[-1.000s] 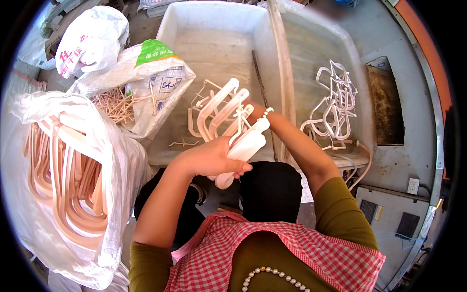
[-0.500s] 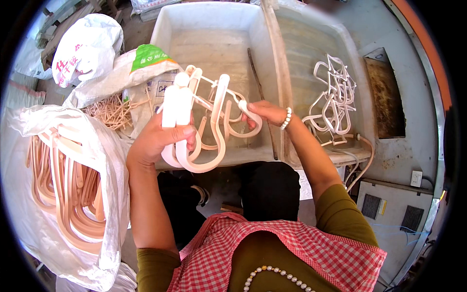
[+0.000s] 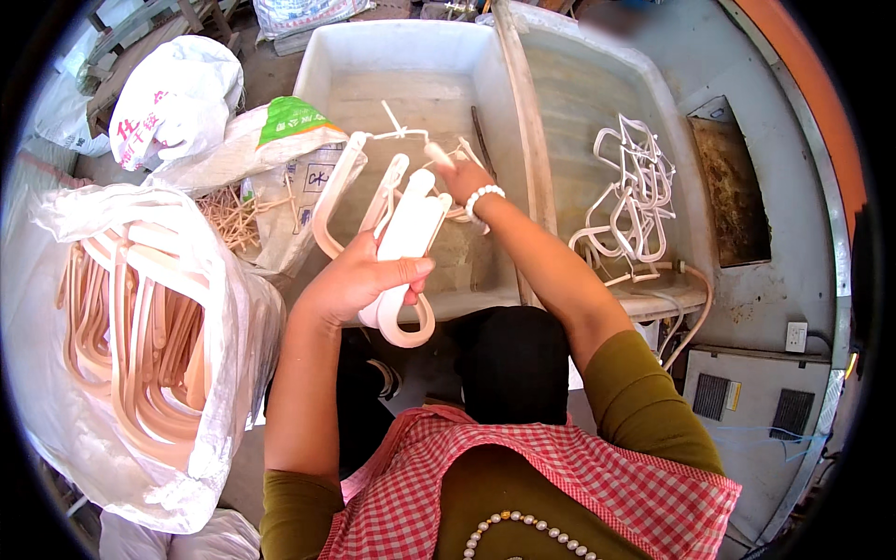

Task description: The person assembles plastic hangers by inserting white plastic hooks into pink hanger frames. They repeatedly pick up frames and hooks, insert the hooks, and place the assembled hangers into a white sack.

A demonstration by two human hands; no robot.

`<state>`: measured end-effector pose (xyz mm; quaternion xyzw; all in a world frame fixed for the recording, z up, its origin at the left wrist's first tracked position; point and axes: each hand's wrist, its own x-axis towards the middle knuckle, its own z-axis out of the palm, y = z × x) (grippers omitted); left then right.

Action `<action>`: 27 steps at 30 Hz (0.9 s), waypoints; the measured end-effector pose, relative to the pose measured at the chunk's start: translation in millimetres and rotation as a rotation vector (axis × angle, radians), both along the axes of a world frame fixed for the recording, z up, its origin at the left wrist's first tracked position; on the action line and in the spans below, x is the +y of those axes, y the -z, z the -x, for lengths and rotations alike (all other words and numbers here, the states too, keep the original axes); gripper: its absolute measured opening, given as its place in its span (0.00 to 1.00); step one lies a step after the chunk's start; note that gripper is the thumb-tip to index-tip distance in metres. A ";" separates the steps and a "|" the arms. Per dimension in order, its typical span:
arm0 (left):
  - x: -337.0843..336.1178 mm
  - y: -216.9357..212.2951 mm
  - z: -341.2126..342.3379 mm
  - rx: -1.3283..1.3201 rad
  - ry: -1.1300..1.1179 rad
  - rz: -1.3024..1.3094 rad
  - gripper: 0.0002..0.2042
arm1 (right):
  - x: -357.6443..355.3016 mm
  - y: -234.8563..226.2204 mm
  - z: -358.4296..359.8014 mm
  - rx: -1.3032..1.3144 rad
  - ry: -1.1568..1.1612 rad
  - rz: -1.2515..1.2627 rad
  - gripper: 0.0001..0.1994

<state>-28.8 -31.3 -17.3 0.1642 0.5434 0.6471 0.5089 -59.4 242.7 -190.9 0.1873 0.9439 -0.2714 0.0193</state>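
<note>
My left hand (image 3: 359,285) is closed round a few pale pink, hook-shaped plastic pieces (image 3: 415,219), over the near end of the left tub. More curved pieces of the same kind (image 3: 334,191) stand out beyond that hand, joined to a thin plastic runner (image 3: 399,133). At the far side of this cluster, my right hand (image 3: 464,179) is closed on one end of a hook-shaped piece (image 3: 439,154); its fingertips are partly hidden.
The left tub (image 3: 401,37) holds water and a dark stick (image 3: 485,140). A wooden board (image 3: 525,121) parts it from the right tub, where white molded frames (image 3: 635,196) lie. At left are an open bag (image 3: 252,373) of curved pieces and thin plastic scraps (image 3: 224,215). A hose (image 3: 702,280) hangs at right.
My right hand has moved left and away from me, and the hooks have turned and spread in my hands. The left hand has shifted slightly right.
</note>
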 end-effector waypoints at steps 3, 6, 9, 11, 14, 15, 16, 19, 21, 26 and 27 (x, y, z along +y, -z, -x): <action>-6.5 -3.1 -3.4 -0.045 -0.051 0.027 0.11 | 13.4 -37.5 12.6 -0.035 0.488 0.872 0.22; -5.5 -2.8 -6.0 -0.119 -0.034 0.013 0.11 | 12.1 -66.0 18.5 0.073 0.522 0.868 0.21; -5.0 5.0 -4.5 -0.160 -0.111 0.046 0.10 | 14.1 -80.4 7.7 0.242 -0.057 0.117 0.19; -14.7 1.3 3.7 -0.104 -0.261 -0.002 0.07 | 19.0 -90.9 -2.5 0.155 -0.370 -0.262 0.18; -22.0 1.2 11.2 -0.044 -0.312 -0.108 0.08 | 12.0 -116.3 -23.8 -0.207 -0.503 -0.558 0.16; -20.0 2.4 10.8 -0.062 -0.304 -0.113 0.08 | 19.3 -104.0 -22.3 -0.198 -0.437 -0.605 0.15; -12.3 2.1 10.7 -0.079 -0.277 -0.125 0.08 | 38.0 -83.3 -24.4 -0.193 -0.351 -0.657 0.15; 4.1 -5.2 -13.2 -0.076 -0.090 -0.047 0.13 | 39.5 -81.6 -20.1 -0.200 -0.123 -0.618 0.16; 4.9 0.0 -21.8 -0.046 -0.048 -0.041 0.13 | 29.4 -95.6 -14.9 -0.178 0.022 -0.494 0.17; 6.6 -5.6 -22.0 -0.052 0.058 -0.098 0.13 | 67.0 -107.4 4.7 -0.151 0.536 0.793 0.21; 6.2 -6.1 -21.6 -0.056 0.066 -0.099 0.12 | 63.2 -110.1 6.0 -0.084 0.515 0.830 0.20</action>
